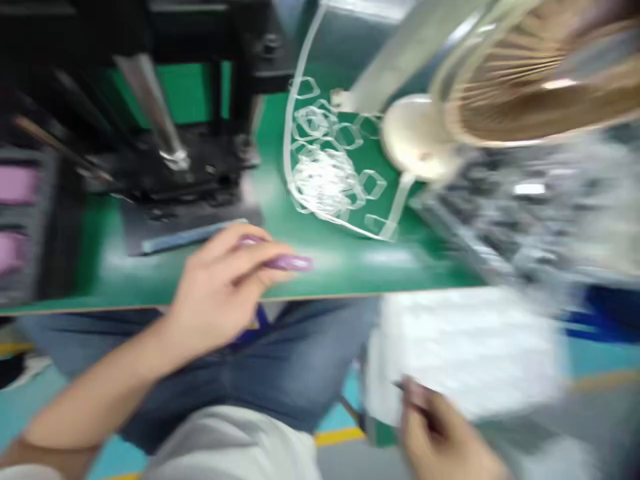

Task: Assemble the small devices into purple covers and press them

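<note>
My left hand (220,287) is closed round a small purple plastic part (295,263) with a rounded end, held just above the front edge of the green table. Behind this hand lies a pale blue-grey strip (190,236) at the base of a black machine (195,180). Lower right, my right hand (440,433) is closed, blurred by motion. A small dark tip (400,385) sticks out from its fingers; what it belongs to is hidden. This hand is beside a white tray (465,353) below table height.
Thin clear hexagonal rings (325,180) lie heaped on the green table (345,270) inside a white curved cord (288,133). A magnifier lamp (450,87) overhangs at the right. Beneath it is a blurred tray of clear parts (530,213). Purple pieces (17,185) sit in a dark tray at left.
</note>
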The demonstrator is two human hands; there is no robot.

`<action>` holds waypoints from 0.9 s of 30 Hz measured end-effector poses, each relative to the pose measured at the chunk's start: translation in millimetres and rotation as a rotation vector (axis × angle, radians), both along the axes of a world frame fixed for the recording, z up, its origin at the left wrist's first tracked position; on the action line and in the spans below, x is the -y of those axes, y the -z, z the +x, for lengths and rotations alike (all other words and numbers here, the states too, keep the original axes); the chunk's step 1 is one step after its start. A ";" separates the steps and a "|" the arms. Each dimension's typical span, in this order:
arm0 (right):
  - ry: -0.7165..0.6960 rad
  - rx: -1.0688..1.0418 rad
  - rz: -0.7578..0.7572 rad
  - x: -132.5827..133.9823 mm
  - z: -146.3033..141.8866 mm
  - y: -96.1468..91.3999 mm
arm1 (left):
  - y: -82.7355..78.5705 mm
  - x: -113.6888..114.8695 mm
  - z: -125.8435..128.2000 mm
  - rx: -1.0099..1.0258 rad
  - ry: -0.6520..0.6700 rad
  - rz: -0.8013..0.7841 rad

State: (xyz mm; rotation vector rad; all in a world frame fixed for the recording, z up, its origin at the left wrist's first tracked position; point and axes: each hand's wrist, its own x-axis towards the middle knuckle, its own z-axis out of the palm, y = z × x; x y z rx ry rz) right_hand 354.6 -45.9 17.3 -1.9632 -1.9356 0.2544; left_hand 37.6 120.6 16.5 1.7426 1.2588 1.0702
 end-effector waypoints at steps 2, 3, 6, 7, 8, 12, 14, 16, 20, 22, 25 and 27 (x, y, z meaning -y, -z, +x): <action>0.051 0.046 0.003 -14.1 -10.4 -17.4 | 0.3 0.8 -1.9 0.000 -0.004 0.015; 0.072 0.058 0.009 -16.6 -14.0 -21.4 | 1.5 0.8 -2.5 0.001 -0.007 0.021; 0.108 0.025 0.051 -8.8 -22.9 -15.2 | 6.1 0.7 -2.0 0.007 -0.051 0.039; 0.107 -0.011 0.076 -5.0 -26.1 -9.0 | 7.3 1.2 -1.3 0.012 -0.062 0.057; 0.099 -0.058 0.106 -3.2 -29.6 -2.3 | 8.2 1.8 -0.8 0.025 -0.068 0.080; 0.043 -0.272 0.283 -35.3 -52.1 8.4 | 10.1 1.1 -5.5 0.133 -0.035 0.101; -0.022 -0.353 0.369 -68.3 -69.5 -4.7 | 8.7 2.1 -11.5 0.160 -0.015 0.101; -0.115 -0.392 0.436 -98.6 -86.1 -25.1 | 5.7 9.9 -17.4 0.156 -0.019 0.131; -0.225 -0.384 0.468 -131.5 -106.8 -50.3 | 1.4 43.6 -31.3 0.140 -0.048 0.170; -0.242 -0.386 0.428 -133.8 -113.5 -49.5 | 0.1 58.9 -41.6 0.120 -0.071 0.166; -0.235 -0.431 0.368 -115.4 -121.9 -41.9 | -4.8 69.0 -56.4 0.059 -0.120 0.145; -0.208 -0.462 0.343 -85.9 -123.3 -36.7 | -11.1 70.5 -60.2 -0.001 -0.130 0.126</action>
